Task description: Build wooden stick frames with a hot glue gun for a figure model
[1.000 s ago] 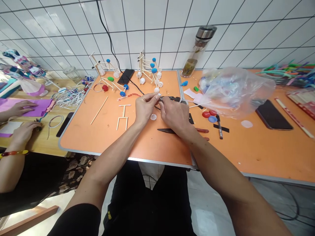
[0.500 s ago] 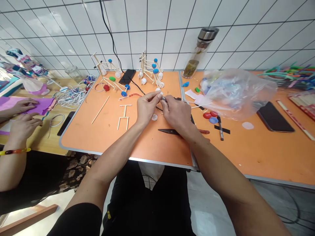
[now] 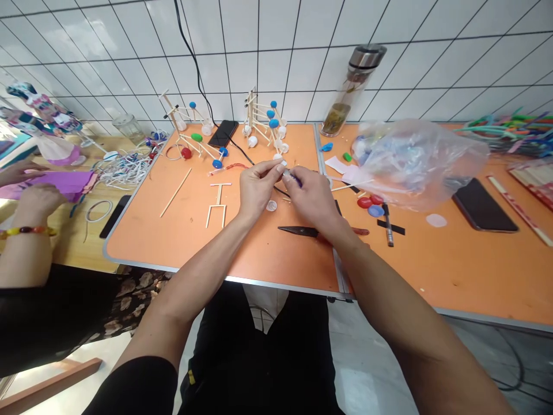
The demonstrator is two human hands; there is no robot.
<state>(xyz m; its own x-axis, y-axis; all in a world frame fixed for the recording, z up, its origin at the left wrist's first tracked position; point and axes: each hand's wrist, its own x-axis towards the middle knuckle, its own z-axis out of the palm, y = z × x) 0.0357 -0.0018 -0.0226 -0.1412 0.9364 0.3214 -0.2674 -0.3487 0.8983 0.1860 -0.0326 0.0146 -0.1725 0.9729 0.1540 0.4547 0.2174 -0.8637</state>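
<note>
My left hand (image 3: pixel 260 183) is closed in a pinch on a small white piece (image 3: pixel 283 163), too small to name exactly. Touching fingertips with it, my right hand (image 3: pixel 311 193) is wrapped round a slim dark tool (image 3: pixel 296 180) with a greyish tip pointed at that piece; most of the tool is hidden. Below the hands lie a clear round disc (image 3: pixel 271 206) and pliers (image 3: pixel 299 231) with reddish handles, partly under my right wrist. To the left are a flat frame of joined sticks (image 3: pixel 217 205) and one loose stick (image 3: pixel 175 192).
Stick models (image 3: pixel 263 118) with blue and white caps stand at the back near a phone (image 3: pixel 223 133) and black cable. A tea bottle (image 3: pixel 352 89), plastic bag (image 3: pixel 415 164), pen (image 3: pixel 388 225) and second phone (image 3: pixel 484 206) are to the right. At left, a co-worker's hands (image 3: pixel 41 202) handle purple paper.
My right hand has turned slightly, showing more of the dark tool; my left hand keeps its pinch. The co-worker's hands have shifted on the purple paper.
</note>
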